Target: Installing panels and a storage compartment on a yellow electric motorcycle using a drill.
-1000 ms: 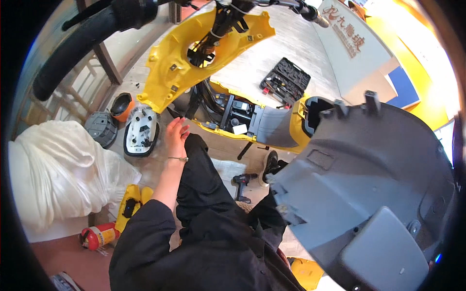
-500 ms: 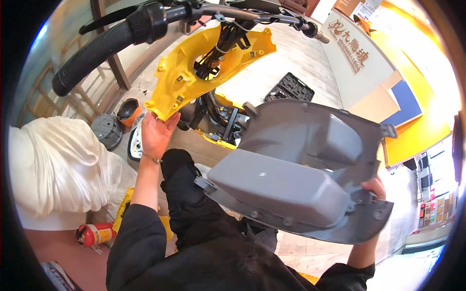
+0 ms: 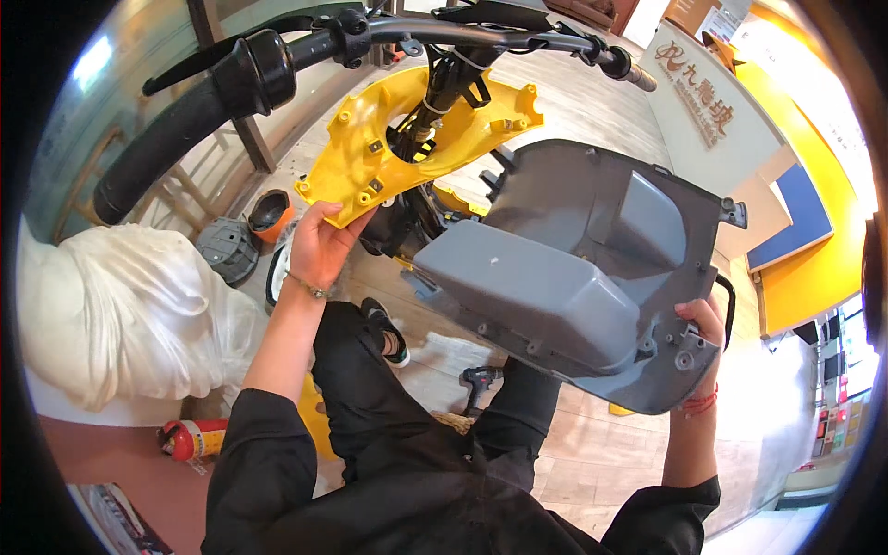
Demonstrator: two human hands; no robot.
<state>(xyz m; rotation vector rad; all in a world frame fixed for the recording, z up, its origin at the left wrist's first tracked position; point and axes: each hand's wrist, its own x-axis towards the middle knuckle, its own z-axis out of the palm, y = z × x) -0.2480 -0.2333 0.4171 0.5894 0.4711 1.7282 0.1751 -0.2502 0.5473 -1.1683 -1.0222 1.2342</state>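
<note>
My left hand (image 3: 326, 245) is closed on the lower tip of a yellow plastic front panel (image 3: 347, 176), thumb on its inner face. The panel surrounds the steering column and a bundle of black cables (image 3: 435, 106) below the black handlebar (image 3: 398, 32) of a scooter. On the other side, my right hand (image 3: 705, 324) grips the right edge of a large grey plastic inner panel (image 3: 527, 277), fingers partly hidden behind it. This panel hangs tilted over my knees, its raised box-shaped bulge facing me. Its far left corner is close to the scooter frame.
A cordless drill (image 3: 479, 384) lies on the floor between my legs. Left are a white cloth-covered bulk (image 3: 129, 314), a red fire extinguisher (image 3: 191, 438), a dark grey round container (image 3: 228, 250) and an orange bowl-like object (image 3: 271, 215). A reception counter (image 3: 703, 102) stands far right.
The grey panel has come up and tilted, its near edge rising and uncovering the drill. My left hand has closed on the yellow panel's tip. The view has shifted slightly.
</note>
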